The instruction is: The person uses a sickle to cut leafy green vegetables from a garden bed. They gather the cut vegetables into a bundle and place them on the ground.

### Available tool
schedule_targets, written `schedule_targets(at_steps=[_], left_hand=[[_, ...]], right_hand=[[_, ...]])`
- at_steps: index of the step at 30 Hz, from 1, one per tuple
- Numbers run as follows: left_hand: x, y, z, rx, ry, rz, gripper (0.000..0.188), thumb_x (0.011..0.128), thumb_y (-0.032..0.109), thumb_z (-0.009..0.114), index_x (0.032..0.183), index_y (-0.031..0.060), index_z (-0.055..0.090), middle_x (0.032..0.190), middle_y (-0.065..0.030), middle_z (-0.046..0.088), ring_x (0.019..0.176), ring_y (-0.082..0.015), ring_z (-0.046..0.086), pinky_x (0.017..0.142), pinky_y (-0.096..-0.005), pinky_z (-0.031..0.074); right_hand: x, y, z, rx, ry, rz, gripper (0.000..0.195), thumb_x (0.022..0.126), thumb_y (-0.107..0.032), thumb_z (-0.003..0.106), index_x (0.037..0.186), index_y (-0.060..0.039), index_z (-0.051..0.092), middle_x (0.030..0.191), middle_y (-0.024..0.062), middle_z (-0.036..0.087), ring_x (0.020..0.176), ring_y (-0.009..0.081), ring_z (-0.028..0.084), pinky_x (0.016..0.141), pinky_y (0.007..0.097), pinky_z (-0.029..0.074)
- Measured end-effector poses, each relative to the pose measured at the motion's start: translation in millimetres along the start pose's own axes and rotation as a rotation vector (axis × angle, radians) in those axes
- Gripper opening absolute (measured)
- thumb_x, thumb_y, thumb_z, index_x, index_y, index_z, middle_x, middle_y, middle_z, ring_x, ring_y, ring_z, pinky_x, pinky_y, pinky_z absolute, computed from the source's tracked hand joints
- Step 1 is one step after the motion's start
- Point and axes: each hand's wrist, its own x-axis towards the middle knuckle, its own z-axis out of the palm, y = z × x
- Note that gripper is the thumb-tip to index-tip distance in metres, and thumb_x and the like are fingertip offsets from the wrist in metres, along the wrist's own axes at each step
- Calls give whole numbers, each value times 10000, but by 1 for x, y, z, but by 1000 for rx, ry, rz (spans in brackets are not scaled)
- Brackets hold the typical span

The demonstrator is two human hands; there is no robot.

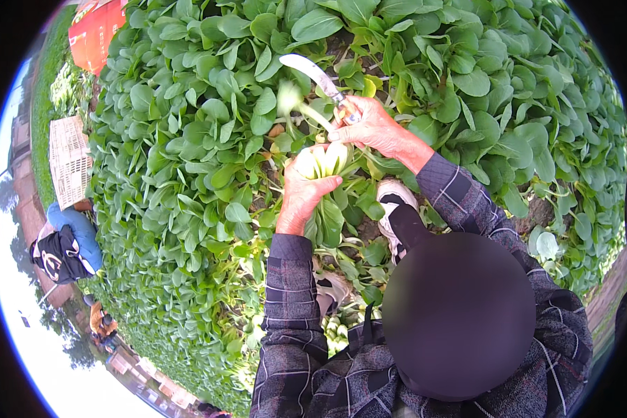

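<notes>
A head of bok choy [321, 162] lies in my left hand [305, 190], its pale stalk bases turned up and its leaves hanging below the palm. My right hand [368, 128] is closed on a knife [313, 72] with a curved blade, which points up and to the left. The thumb and fingers of that hand also pinch or touch a loose pale stalk [316, 116] just above the bok choy. A blurred pale-green piece [289, 98] is at the stalk's far end. Leafy plants [198, 125] stand rooted around both hands.
Cut bok choy [335, 330] lies by my shoes [397, 209]. Left of the bed are a plastic crate [69, 157], a red box or bag [96, 39] and a person [68, 243] bending. Farther off are another person [102, 320] and more crates [146, 368].
</notes>
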Motion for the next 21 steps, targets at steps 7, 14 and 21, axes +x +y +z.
schedule_targets(at_steps=[7, 14, 21], left_hand=[[17, 12, -7, 129, -56, 8, 492, 604, -86, 722, 1074, 18, 617, 977, -6, 635, 878, -110, 589, 827, -262, 477], [80, 55, 3, 494, -195, 175, 534, 594, -57, 727, 1107, 44, 621, 997, -9, 642, 887, -101, 586, 826, -257, 476], [142, 62, 17, 1004, -252, 510, 467, 604, -49, 629, 1070, -8, 625, 1101, -159, 644, 1141, -262, 563, 962, -330, 443]], right_hand=[[15, 28, -44, -873, 390, -59, 195, 720, -141, 698, 810, -8, 589, 725, 160, 620, 623, 268, 580, 609, 387, 461], [64, 19, -48, -634, 638, -11, 402, 859, -366, 563, 888, 33, 592, 698, 194, 615, 624, 287, 606, 609, 425, 478], [55, 30, -43, -615, 874, -207, 285, 886, -259, 560, 875, 22, 604, 714, 223, 628, 658, 380, 631, 591, 434, 485]])
